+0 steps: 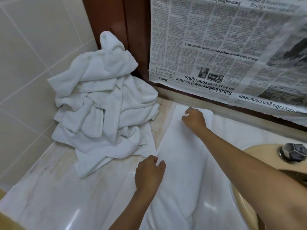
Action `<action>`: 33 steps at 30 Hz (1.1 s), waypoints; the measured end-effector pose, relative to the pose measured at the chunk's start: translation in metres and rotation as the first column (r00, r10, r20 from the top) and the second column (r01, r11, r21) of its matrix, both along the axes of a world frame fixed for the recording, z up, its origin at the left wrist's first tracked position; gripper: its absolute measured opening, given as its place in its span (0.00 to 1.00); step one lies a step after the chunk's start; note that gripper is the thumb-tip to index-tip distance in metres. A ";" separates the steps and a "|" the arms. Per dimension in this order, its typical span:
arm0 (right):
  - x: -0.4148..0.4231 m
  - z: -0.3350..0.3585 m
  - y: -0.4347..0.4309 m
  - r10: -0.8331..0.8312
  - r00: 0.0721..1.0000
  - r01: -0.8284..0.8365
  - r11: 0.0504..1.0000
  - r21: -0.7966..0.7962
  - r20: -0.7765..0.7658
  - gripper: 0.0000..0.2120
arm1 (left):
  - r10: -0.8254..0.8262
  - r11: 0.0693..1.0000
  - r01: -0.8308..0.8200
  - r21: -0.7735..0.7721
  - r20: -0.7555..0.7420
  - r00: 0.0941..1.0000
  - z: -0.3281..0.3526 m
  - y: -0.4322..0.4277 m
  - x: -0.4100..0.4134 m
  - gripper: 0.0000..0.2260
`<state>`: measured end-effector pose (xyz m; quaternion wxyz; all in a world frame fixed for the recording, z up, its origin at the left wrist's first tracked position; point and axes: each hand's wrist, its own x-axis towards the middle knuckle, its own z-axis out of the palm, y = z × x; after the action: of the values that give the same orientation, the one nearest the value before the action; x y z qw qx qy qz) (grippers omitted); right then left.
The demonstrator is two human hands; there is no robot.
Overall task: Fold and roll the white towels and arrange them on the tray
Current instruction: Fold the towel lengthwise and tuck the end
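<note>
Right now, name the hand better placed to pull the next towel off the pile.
Left, probably. The left hand lies right beside the pile; the right hand pinches the far end of the flat towel, farther off.

The flat towel [182,163] below the newspaper [224,47] was white, like the towel pile [106,100] left of it. The newspaper bore black print on greyish white. Left of it, the wood panel [116,17] was reddish brown and the wall tiles [33,47] pale cream.
</note>
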<state>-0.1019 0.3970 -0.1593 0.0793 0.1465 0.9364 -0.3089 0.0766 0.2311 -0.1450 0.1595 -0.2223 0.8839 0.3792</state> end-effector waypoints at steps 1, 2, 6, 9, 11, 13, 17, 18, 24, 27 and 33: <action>-0.006 0.001 0.007 0.047 0.999 -0.044 0.991 0.125 -0.017 0.16 | -0.012 1.000 0.012 0.001 0.000 1.000 0.001 0.005 -0.011 0.16; -0.012 0.001 0.014 0.101 0.995 -0.095 0.959 0.268 -0.009 0.19 | -0.027 1.000 0.027 -0.006 -0.002 1.000 0.001 0.010 -0.022 0.16; -0.035 -0.002 0.035 0.136 0.987 -0.159 0.805 0.572 0.084 0.29 | -0.097 0.993 0.093 -0.077 -0.039 0.995 0.000 0.026 -0.057 0.14; -0.044 -0.005 0.045 0.124 0.991 -0.131 0.803 0.582 0.052 0.26 | -0.131 0.981 0.124 -0.147 -0.045 0.990 -0.009 0.032 -0.069 0.16; -0.045 -0.009 0.049 0.112 0.994 -0.093 0.838 0.538 -0.003 0.18 | -0.142 0.972 0.133 -0.192 -0.031 0.989 -0.015 0.033 -0.072 0.15; -0.042 -0.019 0.055 0.060 0.997 -0.034 0.911 0.412 -0.050 0.11 | -0.148 0.966 0.140 -0.218 -0.024 0.989 -0.020 0.034 -0.074 0.13; -0.040 -0.031 0.069 -0.089 0.994 0.102 0.955 0.277 -0.061 0.09 | -0.188 0.954 0.174 -0.245 -0.031 0.982 -0.026 0.032 -0.078 0.12; -0.040 -0.031 0.070 -0.113 0.992 0.125 0.956 0.265 -0.061 0.08 | -0.193 0.953 0.181 -0.243 -0.026 0.981 -0.028 0.031 -0.080 0.12; -0.046 -0.036 0.068 -0.084 0.996 0.079 0.931 0.358 0.000 0.09 | -0.155 0.972 0.158 -0.172 0.026 0.988 -0.032 0.025 -0.090 0.12; -0.047 -0.039 0.065 -0.050 0.997 0.019 0.890 0.456 0.056 0.16 | -0.147 0.980 0.151 -0.129 0.040 0.988 -0.032 0.022 -0.093 0.11; -0.023 -0.027 0.041 -0.006 0.997 0.049 0.846 0.531 -0.081 0.22 | -0.132 0.986 0.137 -0.096 0.062 0.989 -0.031 0.020 -0.098 0.09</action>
<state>-0.1247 0.4384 -0.1859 -0.0045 0.1643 0.9854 -0.0437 -0.0211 0.2506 -0.1765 0.1977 -0.1802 0.9101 0.3164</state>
